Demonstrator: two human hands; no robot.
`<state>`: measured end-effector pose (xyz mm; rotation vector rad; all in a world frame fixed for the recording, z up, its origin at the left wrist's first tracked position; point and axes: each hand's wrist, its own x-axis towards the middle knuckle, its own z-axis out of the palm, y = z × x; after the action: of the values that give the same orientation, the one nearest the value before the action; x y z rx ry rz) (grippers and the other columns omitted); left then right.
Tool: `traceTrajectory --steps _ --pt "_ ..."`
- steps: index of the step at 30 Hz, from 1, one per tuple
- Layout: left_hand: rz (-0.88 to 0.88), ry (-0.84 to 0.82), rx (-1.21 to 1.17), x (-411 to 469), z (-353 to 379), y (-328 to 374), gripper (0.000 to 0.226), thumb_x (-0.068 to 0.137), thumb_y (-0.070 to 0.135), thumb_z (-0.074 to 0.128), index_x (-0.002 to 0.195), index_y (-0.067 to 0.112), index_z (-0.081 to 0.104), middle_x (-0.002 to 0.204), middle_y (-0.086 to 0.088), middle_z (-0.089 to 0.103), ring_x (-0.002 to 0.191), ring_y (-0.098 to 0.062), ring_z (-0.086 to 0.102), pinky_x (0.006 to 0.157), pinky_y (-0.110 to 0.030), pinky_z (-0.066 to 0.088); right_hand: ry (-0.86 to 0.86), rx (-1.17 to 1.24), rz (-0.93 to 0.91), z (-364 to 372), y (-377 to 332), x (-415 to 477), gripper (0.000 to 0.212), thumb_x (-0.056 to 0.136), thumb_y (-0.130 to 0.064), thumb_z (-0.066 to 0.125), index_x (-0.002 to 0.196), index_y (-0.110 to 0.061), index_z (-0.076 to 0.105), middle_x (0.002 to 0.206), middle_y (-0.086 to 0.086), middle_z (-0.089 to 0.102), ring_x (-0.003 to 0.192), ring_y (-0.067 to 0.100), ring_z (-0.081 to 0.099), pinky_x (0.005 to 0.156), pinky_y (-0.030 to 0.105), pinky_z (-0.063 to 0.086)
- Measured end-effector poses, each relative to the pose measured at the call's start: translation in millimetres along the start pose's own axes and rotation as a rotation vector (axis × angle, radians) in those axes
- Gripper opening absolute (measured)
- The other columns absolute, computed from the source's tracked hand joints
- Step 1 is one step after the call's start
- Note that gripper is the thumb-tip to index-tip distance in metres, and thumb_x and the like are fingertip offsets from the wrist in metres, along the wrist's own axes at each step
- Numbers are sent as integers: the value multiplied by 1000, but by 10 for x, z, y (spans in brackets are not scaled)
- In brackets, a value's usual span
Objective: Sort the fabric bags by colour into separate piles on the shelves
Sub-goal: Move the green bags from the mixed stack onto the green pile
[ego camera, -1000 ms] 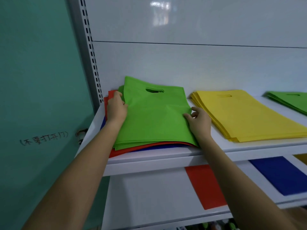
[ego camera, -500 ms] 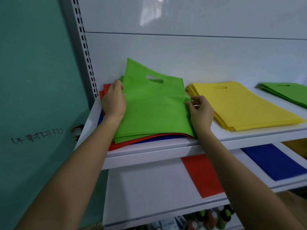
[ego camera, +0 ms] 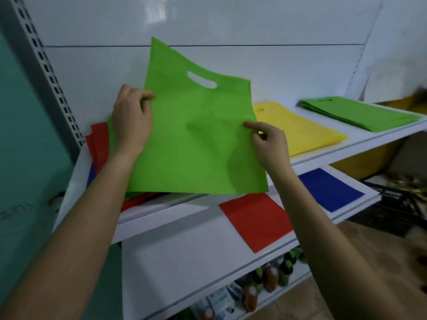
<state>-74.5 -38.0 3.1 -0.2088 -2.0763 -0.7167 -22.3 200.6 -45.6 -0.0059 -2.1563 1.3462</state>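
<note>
Green bag (ego camera: 196,139) had come up off the mixed pile (ego camera: 98,144) where it lay a second before and hung above it, our left hand (ego camera: 132,121) and right hand (ego camera: 270,146) each pinching a side edge, so we judged it bound for the green pile (ego camera: 360,112) far right.

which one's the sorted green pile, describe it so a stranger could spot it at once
Start at the upper white shelf against the white back wall. Follow it right, past the yellow pile, toward its right end, where the green pile lies flat. Unlike the single green bag held up by the left hand and right hand, it is a neat stack that nothing touches.
</note>
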Motion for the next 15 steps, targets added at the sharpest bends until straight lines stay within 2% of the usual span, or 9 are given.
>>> traceTrajectory --steps 2,3,4,5,6,7,10,13,15 --pt "72 -19 -74 -73 111 294 25 87 1 48 105 3 66 107 -19 58 98 -29 55 85 -26 36 49 11 72 -275 121 -200 35 88 -2 48 118 -13 63 67 -17 45 40 -3 42 42 10 29" --pt "94 -32 -118 -131 185 446 25 86 1 49 104 3 67 106 -20 59 97 -28 56 85 -25 37 71 15 102 -419 196 -311 35 88 -4 50 120 -15 62 70 -15 48 46 -2 45 47 11 33" --pt "107 -42 -168 -199 270 604 25 86 1 49 103 3 67 104 -19 59 96 -26 56 84 -24 37 92 22 127 -562 280 -426 35 88 -6 52 121 -16 61 77 -11 54 57 1 50 55 19 43" --pt "111 -51 -224 -279 362 768 24 85 1 50 102 3 67 103 -18 60 95 -24 57 83 -22 37 119 33 156 -708 378 -537 35 88 -6 53 121 -17 60 88 -4 59 70 12 58 66 30 51" --pt "106 -61 -285 -374 461 939 23 85 1 50 101 4 68 102 -17 60 94 -21 56 83 -21 38 151 42 190 -861 485 -644 36 88 -5 54 121 -17 60 98 1 62 81 23 60 75 40 53" --pt "103 -73 -347 -481 570 1112 23 85 1 51 100 4 68 102 -16 61 93 -17 55 83 -21 39 188 51 228 -1024 602 -749 37 88 -4 54 122 -18 60 103 5 62 85 30 60 78 45 53" --pt "125 -133 -499 -889 952 1636 22 83 1 51 96 4 68 98 -14 61 91 -13 54 83 -25 42 284 75 360 -1555 960 -1068 39 89 -2 53 124 -19 57 107 11 64 71 26 58 65 34 54" --pt "122 -212 -607 -1366 1355 2126 21 83 2 51 95 3 68 97 -15 61 91 -20 57 82 -29 45 380 78 479 -2088 1287 -1368 38 91 -2 52 127 -16 55 101 1 62 72 36 58 62 32 54" --pt "96 -275 -653 -1676 1590 2447 19 84 0 52 95 2 67 98 -16 60 92 -23 57 82 -30 45 430 48 503 -2435 1516 -1524 37 91 -2 52 125 -16 56 106 4 60 65 19 55 49 17 49"
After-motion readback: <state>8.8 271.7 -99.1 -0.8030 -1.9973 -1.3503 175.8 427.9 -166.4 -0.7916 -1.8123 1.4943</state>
